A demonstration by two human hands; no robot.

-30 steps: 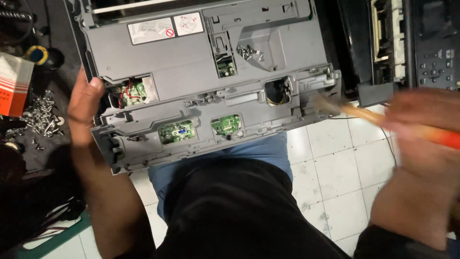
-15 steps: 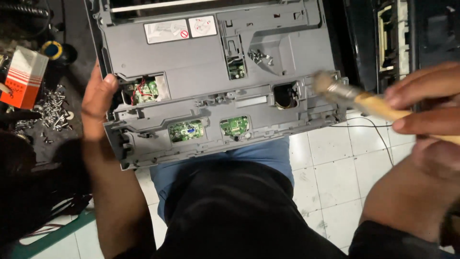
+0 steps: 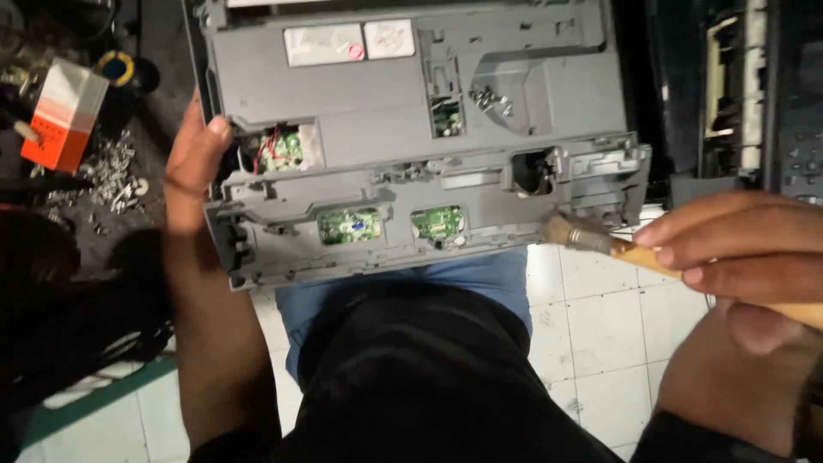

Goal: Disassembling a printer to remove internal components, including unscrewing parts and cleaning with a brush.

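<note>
Nearest the camera: a black shirt and blue trousers are seen at the bottom, above a white tiled floor [image 3: 600, 326].
Right hand: the right hand [image 3: 737, 257] is seen at the right edge, its fingers [image 3: 711, 231] closed around the wooden handle of a brush [image 3: 600, 240].
Brush: it is held slanting, with the bristles placed against the lower right corner of the grey machine casing [image 3: 411, 129].
Left hand: the left hand [image 3: 193, 167] is laid against the left edge of the casing, thumb on top near a cutout with red wires; whether the fingers are curled underneath cannot be told.
Casing: it is propped over the lap, with two green circuit boards [image 3: 351, 225] exposed along its lower edge and white labels seen near the top.
Farther left: an orange and white box [image 3: 64, 111] and a heap of loose screws [image 3: 111, 171] are seen on a dark surface.
</note>
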